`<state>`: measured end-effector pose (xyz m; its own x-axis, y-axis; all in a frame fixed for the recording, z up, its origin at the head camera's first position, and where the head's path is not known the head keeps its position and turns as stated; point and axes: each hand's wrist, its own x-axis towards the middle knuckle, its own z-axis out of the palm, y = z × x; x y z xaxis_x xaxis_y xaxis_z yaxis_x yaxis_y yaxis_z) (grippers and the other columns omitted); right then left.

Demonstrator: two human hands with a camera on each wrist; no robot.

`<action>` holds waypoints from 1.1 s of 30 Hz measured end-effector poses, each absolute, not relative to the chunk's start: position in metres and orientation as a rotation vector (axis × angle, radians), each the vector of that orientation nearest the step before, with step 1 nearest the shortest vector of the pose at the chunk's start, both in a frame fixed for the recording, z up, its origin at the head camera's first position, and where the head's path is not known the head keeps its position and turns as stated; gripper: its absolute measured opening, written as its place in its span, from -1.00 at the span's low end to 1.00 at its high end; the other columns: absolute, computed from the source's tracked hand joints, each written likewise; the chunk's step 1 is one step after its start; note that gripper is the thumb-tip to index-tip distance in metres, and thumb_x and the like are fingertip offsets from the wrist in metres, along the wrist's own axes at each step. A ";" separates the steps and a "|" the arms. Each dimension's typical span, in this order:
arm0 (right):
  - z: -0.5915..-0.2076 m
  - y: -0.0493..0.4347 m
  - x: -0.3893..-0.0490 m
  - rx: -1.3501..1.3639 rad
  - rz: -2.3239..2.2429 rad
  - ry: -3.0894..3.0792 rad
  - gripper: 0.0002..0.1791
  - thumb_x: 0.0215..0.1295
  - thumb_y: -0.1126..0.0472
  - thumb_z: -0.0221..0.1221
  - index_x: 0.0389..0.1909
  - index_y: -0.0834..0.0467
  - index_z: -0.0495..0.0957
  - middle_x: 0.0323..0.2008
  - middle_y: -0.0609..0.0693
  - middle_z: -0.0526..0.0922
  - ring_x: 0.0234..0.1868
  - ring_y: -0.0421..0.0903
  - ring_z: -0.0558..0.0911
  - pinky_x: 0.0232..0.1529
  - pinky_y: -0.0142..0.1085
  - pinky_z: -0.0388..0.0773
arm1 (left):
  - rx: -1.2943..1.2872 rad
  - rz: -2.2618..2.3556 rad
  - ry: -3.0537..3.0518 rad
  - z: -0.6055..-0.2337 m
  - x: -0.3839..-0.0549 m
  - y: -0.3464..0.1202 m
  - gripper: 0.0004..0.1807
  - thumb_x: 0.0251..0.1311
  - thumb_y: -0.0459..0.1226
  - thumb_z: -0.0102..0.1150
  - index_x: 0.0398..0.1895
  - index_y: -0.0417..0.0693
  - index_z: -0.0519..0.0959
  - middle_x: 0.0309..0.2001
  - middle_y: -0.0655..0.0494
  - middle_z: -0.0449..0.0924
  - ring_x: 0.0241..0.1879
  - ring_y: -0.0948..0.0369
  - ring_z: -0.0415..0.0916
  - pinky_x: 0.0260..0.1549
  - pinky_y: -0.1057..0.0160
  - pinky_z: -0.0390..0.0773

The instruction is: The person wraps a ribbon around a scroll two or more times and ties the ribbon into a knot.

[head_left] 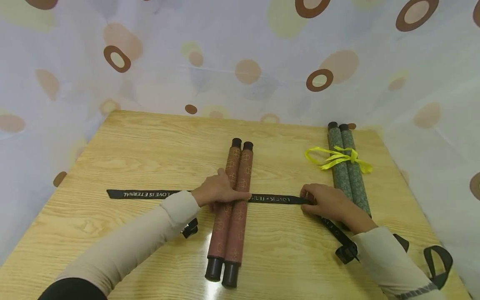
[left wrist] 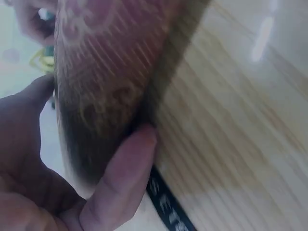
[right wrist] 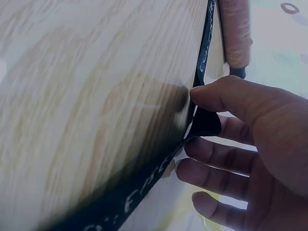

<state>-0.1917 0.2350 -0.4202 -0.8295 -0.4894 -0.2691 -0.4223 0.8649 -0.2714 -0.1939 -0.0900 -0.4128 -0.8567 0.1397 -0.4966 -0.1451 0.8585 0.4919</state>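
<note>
Two reddish-brown patterned scrolls (head_left: 238,216) with black end knobs lie side by side on the wooden table. My left hand (head_left: 216,189) grips the pair around the middle, thumb across the top and fingers at the far side. A black ribbon (head_left: 146,194) printed with "LOVE IS ETERNAL" runs crosswise beneath the scrolls, its cut end lying flat to the left. To the right, my right hand (head_left: 330,202) pinches this ribbon between thumb and index finger. In the right wrist view the ribbon (right wrist: 137,192) folds at the fingertips, and the other fingers are loosely bent.
Two grey-green scrolls (head_left: 350,179), tied with a yellow ribbon (head_left: 335,157) in a bow, lie at the right beside my right hand. Black strap loops (head_left: 438,262) hang near the right sleeve. A patterned cloth (head_left: 225,54) rises behind the wooden table (head_left: 150,141).
</note>
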 end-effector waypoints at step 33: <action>-0.410 0.239 -0.181 -0.718 -0.258 2.762 -0.95 0.27 0.20 0.32 -0.27 0.00 0.68 -0.37 -0.17 0.72 -0.39 -0.25 0.63 -0.38 -0.23 0.58 | -0.109 1.009 2.674 -0.394 -0.209 -0.268 -0.62 0.46 -0.22 -0.15 -0.43 -0.23 0.57 -0.38 -0.04 0.76 -0.53 0.25 0.65 -0.56 0.28 0.62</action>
